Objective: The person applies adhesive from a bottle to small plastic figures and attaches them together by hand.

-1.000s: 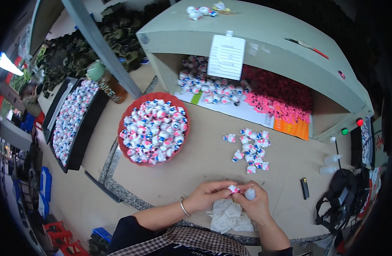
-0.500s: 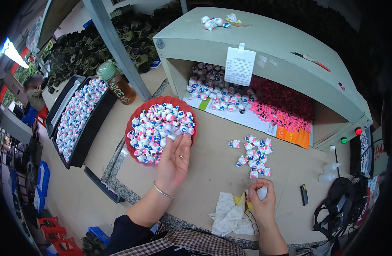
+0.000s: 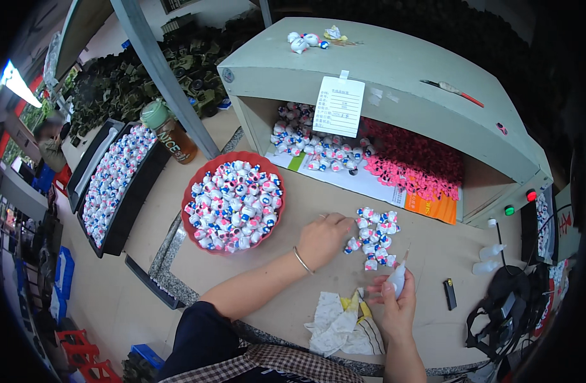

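Note:
My right hand (image 3: 398, 303) is wrapped around a small white squeeze bottle (image 3: 397, 279) with a thin needle tip pointing up. My left hand (image 3: 326, 239) hovers low over the table, back upward, its fingertips beside the left edge of a small cluster of white, blue and pink toy figures (image 3: 374, 237). Its fingers are partly hidden, so whether they pinch a figure does not show. To the left of that hand stands a red scalloped bowl (image 3: 189, 225) heaped with the same kind of figures.
A pale cabinet (image 3: 382, 70) at the back holds more figures and pink pieces (image 3: 411, 182). Crumpled cloth (image 3: 344, 322) lies near the front edge. A black lighter-like object (image 3: 449, 293), small bottles (image 3: 489, 258), a drink bottle (image 3: 171, 134) and a black bin (image 3: 136, 191) surround the workspace.
My left hand has left the bowl and moved right to the cluster of figures. My right hand has turned the squeeze bottle so its needle tip points up.

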A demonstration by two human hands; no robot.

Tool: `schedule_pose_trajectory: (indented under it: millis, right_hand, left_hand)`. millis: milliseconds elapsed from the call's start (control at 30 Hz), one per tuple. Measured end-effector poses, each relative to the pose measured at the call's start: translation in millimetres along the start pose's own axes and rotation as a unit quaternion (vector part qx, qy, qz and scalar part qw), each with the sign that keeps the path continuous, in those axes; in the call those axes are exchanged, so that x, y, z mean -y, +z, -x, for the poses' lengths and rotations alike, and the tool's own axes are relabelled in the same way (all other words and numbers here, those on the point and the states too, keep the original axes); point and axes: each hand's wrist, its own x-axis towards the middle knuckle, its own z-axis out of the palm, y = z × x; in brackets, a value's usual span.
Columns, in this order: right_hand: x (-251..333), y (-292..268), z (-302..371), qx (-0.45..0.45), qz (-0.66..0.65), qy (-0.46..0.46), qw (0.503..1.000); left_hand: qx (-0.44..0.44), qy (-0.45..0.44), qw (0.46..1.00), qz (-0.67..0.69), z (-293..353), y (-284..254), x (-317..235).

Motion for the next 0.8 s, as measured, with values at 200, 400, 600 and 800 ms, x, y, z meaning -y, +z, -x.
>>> schedule_pose_trajectory:
  millis: [200, 400, 600, 800]
  right_hand:
    - [-5, -3, 3, -0.017, 0.039, -0.049, 0.998]
    - [11, -8, 11, 0.076, -0.075, -0.001, 0.994]
    - [9, 1, 13, 0.092, -0.068, 0.020, 0.993]
    - [-2, 12, 11, 0.057, -0.025, -0.119, 0.991]
  left_hand:
    - [0.058, -0.123, 0.916, 0.378, 45, -15, 1]
    - [0.176, -0.252, 0.597, 0.741, 90, -37, -27]
    - [0.123, -0.298, 0.585, 0.744, 95, -11, -23]
    - [0.091, -0.308, 0.535, 0.781, 100, -11, -24]
